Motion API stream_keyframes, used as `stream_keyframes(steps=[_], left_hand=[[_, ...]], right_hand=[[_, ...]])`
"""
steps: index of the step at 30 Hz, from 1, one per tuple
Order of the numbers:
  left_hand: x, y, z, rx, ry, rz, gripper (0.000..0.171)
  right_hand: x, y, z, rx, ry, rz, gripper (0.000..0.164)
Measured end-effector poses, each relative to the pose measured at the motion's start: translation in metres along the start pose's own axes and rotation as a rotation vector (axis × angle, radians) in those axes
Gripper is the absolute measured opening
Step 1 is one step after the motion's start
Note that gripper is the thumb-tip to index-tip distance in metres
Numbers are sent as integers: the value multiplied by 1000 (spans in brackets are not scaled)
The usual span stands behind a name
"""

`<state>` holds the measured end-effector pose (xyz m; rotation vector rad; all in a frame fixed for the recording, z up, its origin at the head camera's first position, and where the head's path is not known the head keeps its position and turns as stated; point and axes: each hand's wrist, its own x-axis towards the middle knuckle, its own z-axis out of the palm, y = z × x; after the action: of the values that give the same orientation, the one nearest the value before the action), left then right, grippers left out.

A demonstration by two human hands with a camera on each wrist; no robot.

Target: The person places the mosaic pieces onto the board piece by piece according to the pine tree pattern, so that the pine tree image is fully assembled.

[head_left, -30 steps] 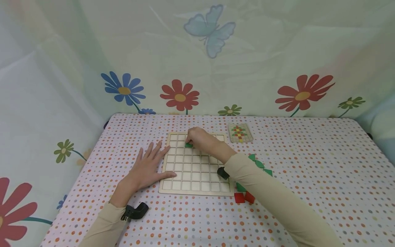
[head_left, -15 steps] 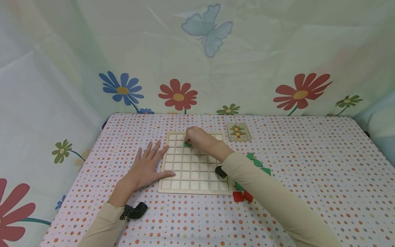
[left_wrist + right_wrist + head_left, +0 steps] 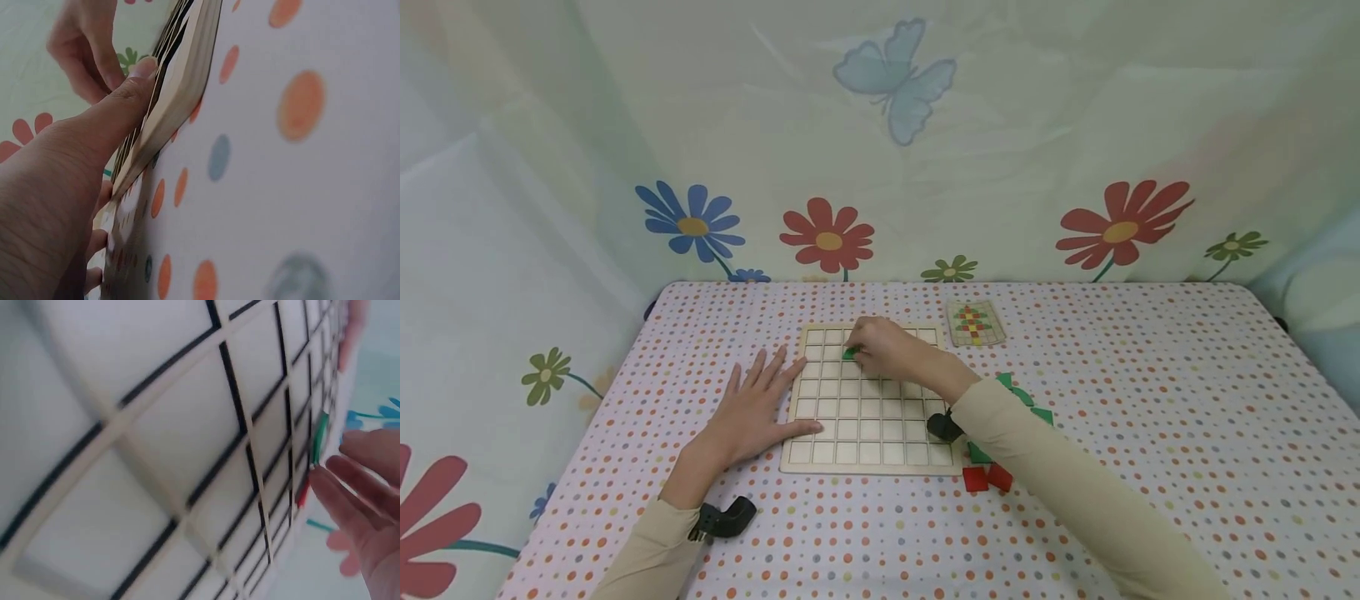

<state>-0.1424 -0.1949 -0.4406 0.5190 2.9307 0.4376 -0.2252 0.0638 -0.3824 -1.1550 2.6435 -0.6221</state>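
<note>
My right hand (image 3: 883, 346) is over the upper part of a wooden grid board (image 3: 827, 452). Its fingertips pinch a small green tile (image 3: 849, 354), which stands partly tilted at the grid in the right wrist view; the fingers hide part of it. Beside that tile in the right wrist view, a red piece (image 3: 304, 492) shows on the board. My left hand (image 3: 748, 417) lies with fingers spread at the board's left side. Its thumb (image 3: 128, 94) rests on the board's edge, and the other fingers reach along the left border.
A pattern card (image 3: 976, 323) with a tree design lies behind the board's right corner. Green tiles (image 3: 1021, 396) lie right of the board, partly behind my right forearm. Red square tiles (image 3: 976, 479) are near its front right corner. A dotted cloth (image 3: 880, 533) covers the table.
My right hand has shifted slightly and its fingers have changed position, so more of the green tile shows, now tilted. The left hand stays in place on the board.
</note>
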Motion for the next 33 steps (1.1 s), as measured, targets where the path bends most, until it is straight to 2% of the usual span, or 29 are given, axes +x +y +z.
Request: stream_keyframes(steps=[3,7,13,18,24,30,33], left_hand=[[-1,0,-1,2,10,2,105],[-1,2,-1,0,22,12,103],[-2,3,-3,-2,17,11,104],[-3,4,-2,-5,14,8,105],[-4,2,-2,-18,22,15,103],[-4,2,-2,-21,22,13,103],[-4,2,-2,-27,21,14,104]], right_hand=[[-18,3,-7,28,3,25,24],[-56,13,-19,54,15,97,27],[-115,33,-34,15,8,190,23],[-151,48,-40,9,17,230,19],[-165,56,-35,50,34,222,21],[-154,51,-22,99,42,155,24],[-147,47,-17,83,28,132,24]])
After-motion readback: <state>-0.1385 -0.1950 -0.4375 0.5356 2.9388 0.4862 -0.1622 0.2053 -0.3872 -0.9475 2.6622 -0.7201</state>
